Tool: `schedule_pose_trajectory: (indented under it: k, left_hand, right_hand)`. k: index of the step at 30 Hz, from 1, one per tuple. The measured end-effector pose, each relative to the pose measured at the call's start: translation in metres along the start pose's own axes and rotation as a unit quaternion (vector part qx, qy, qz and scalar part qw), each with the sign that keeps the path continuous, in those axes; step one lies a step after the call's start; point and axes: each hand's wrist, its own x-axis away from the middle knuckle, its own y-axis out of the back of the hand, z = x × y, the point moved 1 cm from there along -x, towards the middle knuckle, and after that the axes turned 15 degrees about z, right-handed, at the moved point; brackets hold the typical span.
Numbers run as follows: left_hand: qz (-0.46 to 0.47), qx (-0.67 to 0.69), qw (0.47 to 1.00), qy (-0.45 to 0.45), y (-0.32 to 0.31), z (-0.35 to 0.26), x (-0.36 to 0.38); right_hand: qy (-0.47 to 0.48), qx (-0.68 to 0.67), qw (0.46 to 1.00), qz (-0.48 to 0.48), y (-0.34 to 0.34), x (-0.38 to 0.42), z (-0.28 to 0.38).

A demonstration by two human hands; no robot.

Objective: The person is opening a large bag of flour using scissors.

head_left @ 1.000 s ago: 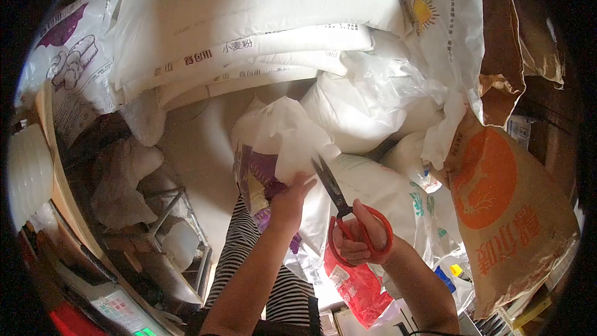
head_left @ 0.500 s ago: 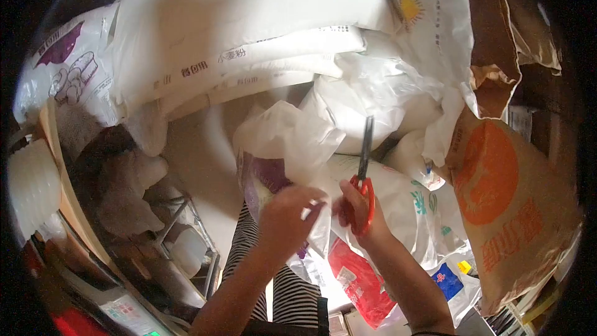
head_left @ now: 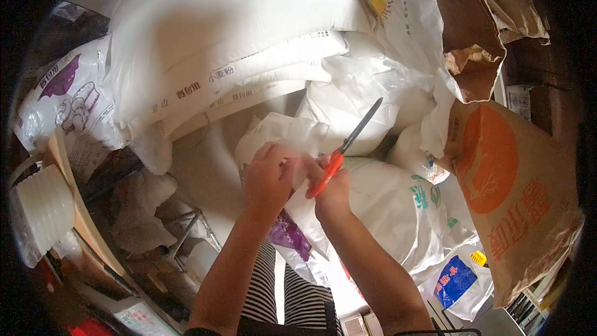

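Observation:
My right hand [head_left: 333,190] is closed around the red handles of a pair of scissors [head_left: 362,126]. The dark blades point up and to the right, away from the bag. Close by on the left, my left hand [head_left: 268,171] pinches the top of a white plastic bag with purple print [head_left: 283,129]. The fingertips of both hands nearly meet at the bunched plastic, which is blurred there. Below my hands the bag's purple part [head_left: 290,235] hangs over my striped trousers. What lies inside the bag is hidden.
Large white flour sacks [head_left: 224,18] are stacked ahead. A white sack with green print [head_left: 385,211] lies to the right, beside a brown paper sack with an orange circle [head_left: 497,168]. Stacked clear plastic containers [head_left: 43,205] stand at the left edge.
Both hands have moved up, the right one also leftward, and they are closer together at the bag's top. The scissors have tilted to the right. The view has shifted slightly.

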Motion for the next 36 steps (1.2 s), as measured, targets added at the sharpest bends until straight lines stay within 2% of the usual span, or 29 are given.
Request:
schedule_pose_trajectory:
  k: [3,4,6,7,10,13,16,19,22,24,25,28,31,34,36]
  left_hand:
    - [-0.098,0.093,0.991,0.022,-0.007,0.009,0.004]
    - [-0.138,0.122,0.982,0.031,-0.008,0.013,0.005]
    - [-0.151,0.253,0.952,0.083,0.016,0.016,0.002]
    - [-0.159,0.318,0.929,0.108,0.028,0.015,-0.002]
    - [-0.062,0.289,0.948,0.114,0.034,0.019,-0.005]
    - [-0.029,0.182,0.982,0.042,0.025,0.012,-0.005]
    - [0.050,0.069,0.996,0.033,0.020,-0.001,-0.002]
    - [0.074,-0.014,0.995,-0.070,0.014,0.007,-0.020]
    - [0.049,0.004,0.996,-0.081,-0.003,0.031,-0.067]
    - [0.231,0.098,0.968,0.015,-0.007,0.044,-0.099]
    - [0.318,0.144,0.935,0.064,-0.005,0.045,-0.112]
    - [0.421,0.152,0.892,0.069,0.019,0.034,-0.133]
    - [0.363,0.168,0.916,0.040,0.040,0.028,-0.132]
    - [0.334,0.197,0.920,0.060,0.045,0.024,-0.126]
    - [0.292,0.246,0.924,-0.016,0.038,0.039,-0.130]
  right_hand:
    - [-0.004,0.071,0.997,0.006,-0.002,-0.002,-0.004]
    - [0.009,0.036,0.999,-0.010,-0.001,-0.004,-0.004]
    - [0.035,-0.033,0.998,-0.045,0.005,-0.004,-0.004]
    - [0.024,-0.023,0.999,-0.036,0.009,-0.002,-0.002]
    - [-0.007,0.008,0.999,-0.034,0.015,0.004,-0.003]
    - [0.003,0.012,1.000,-0.021,0.016,0.000,-0.003]
    - [0.036,-0.005,0.999,-0.012,0.014,-0.003,-0.006]
    - [-0.001,0.077,0.997,0.006,0.018,-0.003,-0.005]
    - [0.004,0.124,0.992,0.014,0.015,-0.003,-0.004]
    - [0.034,0.109,0.993,0.039,0.014,-0.004,-0.003]
    - [0.049,0.102,0.992,0.052,0.014,-0.006,-0.003]
    - [0.073,0.122,0.987,0.080,0.021,-0.008,0.003]
    - [-0.026,0.110,0.992,0.052,0.020,0.003,0.024]
    - [-0.001,0.126,0.991,0.051,0.021,0.000,0.023]
    - [-0.002,0.119,0.991,0.056,0.022,0.002,0.025]
